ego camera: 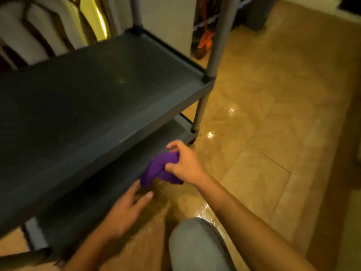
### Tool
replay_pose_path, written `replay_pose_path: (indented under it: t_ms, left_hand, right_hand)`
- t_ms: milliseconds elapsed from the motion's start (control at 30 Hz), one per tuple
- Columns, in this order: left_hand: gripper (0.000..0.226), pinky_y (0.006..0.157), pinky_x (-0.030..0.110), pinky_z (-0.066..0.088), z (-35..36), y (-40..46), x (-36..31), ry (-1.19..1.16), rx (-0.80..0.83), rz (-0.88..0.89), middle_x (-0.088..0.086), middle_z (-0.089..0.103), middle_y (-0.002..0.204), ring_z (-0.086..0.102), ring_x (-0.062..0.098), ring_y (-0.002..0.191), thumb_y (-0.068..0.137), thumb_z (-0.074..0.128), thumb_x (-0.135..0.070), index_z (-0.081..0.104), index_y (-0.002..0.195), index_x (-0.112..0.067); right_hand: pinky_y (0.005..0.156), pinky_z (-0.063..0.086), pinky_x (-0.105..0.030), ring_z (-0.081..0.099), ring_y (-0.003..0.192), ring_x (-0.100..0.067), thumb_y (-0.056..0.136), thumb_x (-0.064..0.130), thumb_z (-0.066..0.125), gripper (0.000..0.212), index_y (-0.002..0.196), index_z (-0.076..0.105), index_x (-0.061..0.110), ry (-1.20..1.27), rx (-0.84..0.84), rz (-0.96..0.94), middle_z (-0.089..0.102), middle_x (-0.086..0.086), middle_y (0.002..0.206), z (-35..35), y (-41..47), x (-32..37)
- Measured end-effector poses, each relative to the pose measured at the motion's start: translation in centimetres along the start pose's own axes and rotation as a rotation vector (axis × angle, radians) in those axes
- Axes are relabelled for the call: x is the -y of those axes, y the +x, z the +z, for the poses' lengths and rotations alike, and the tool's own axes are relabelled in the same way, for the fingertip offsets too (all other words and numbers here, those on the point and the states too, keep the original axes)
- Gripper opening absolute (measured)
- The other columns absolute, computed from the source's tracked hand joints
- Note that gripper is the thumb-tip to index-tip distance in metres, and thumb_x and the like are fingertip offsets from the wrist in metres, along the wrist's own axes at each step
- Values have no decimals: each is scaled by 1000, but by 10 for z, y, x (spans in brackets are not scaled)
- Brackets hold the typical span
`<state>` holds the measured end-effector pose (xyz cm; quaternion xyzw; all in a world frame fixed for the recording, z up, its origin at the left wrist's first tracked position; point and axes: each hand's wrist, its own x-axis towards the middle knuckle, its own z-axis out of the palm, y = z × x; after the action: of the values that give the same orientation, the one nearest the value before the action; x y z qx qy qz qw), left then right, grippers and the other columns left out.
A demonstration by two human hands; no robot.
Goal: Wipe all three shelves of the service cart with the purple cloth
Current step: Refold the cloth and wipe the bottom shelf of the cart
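**A:** Looking down at a dark grey service cart (101,90), middle shelf (88,106) filling most of the view. Matte, a bit speckled, faint light spot near the centre, thin shiny streak along the front lip. Nothing sitting on it.

**B:** And the purple cloth (159,169)?

**A:** Bunched up in the right hand (184,163), fingers clenched around it, right at the front edge of the bottom shelf (109,178), low by the floor (273,133). Part of it dangling below the fist. Can't tell whether touching the shelf or just in front of it.

**B:** Left hand (127,210)?

**A:** Released, fingers spread, holding nothing, just beside the lower shelf's front edge and right under the hanging end of the cloth. Touching the shelf or not, hard to say.

**B:** Room?

**A:** Warm yellowish lighting, glossy tan tiled floor with bright glare spots near the cart's caster (192,140). Grey tubular posts (216,42) at the corners. Something orange (205,43) leaning in a dark gap behind, too blurry to name. Grey-trousered knee (195,243) at the bottom of the view, so crouched low.
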<state>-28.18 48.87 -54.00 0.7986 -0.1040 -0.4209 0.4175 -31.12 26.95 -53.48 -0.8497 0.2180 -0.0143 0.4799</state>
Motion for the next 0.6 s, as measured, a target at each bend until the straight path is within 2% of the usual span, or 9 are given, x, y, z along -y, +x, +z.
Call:
replay_pose_path:
  t_ms: [33,100,167,233,300,367,467,533,600]
  left_hand:
    - [96,110,37,42,6,-19,-37,-141,-7,29,-13,56,141,58,4,122,64,63,-83,37,147,-44]
    - [78,105,43,48,19,-54,-91,-353,-33,42,-12,62,131,65,7,113,70,66,-74,47,139,-42]
    - [63,92,41,57,22,-99,-151,-499,5,47,-3,65,125,70,10,103,79,67,-61,53,134,-33]
    - [63,85,43,60,11,-146,-211,-642,72,-4,10,67,126,71,19,105,82,69,-55,57,133,-21]
    - [55,91,48,58,-3,-186,-258,-767,104,-28,16,68,126,69,28,111,88,63,-48,61,130,-12]
    - [46,99,53,52,-17,-214,-298,-736,64,11,16,70,123,66,32,115,90,64,-37,63,127,-10]
    - [46,94,48,55,-33,-258,-357,-645,-50,96,8,74,113,70,28,107,79,77,-34,65,119,-15]
    - [40,89,42,57,-41,-287,-398,-562,-74,171,4,75,106,72,23,101,77,78,-31,66,112,-17]
    - [32,86,40,59,-45,-313,-439,-444,-69,244,4,74,105,73,19,98,81,77,-30,66,109,-18]
  right_hand:
    - [85,54,-31,68,93,-16,61,28,70,51,111,62,25,81,20,15,70,4,102,-25,-26,24]
    - [82,55,-26,68,93,-11,63,24,71,43,105,64,28,148,67,10,71,6,102,-61,-68,64]
    - [79,55,-22,68,92,-9,68,15,74,39,105,66,25,202,91,5,71,5,102,-105,-103,109]
    - [81,55,-24,68,91,-9,69,3,73,39,105,68,17,303,96,-5,72,-1,103,-156,-132,164]
    - [87,54,-25,67,96,-10,67,-2,72,41,103,69,17,378,113,-44,72,-7,109,-195,-154,208]
    - [95,52,-28,66,109,-12,69,-4,74,43,104,69,18,459,158,-62,70,-7,121,-230,-168,240]
    - [106,47,-40,60,126,-24,77,18,79,48,122,66,13,665,250,-21,62,-7,138,-280,-189,277]
    - [107,43,-45,58,128,-32,77,46,80,68,133,60,14,793,325,59,62,-13,138,-310,-203,294]
    - [104,47,-40,62,124,-26,63,62,84,89,135,60,15,825,367,143,67,-10,131,-334,-214,309]
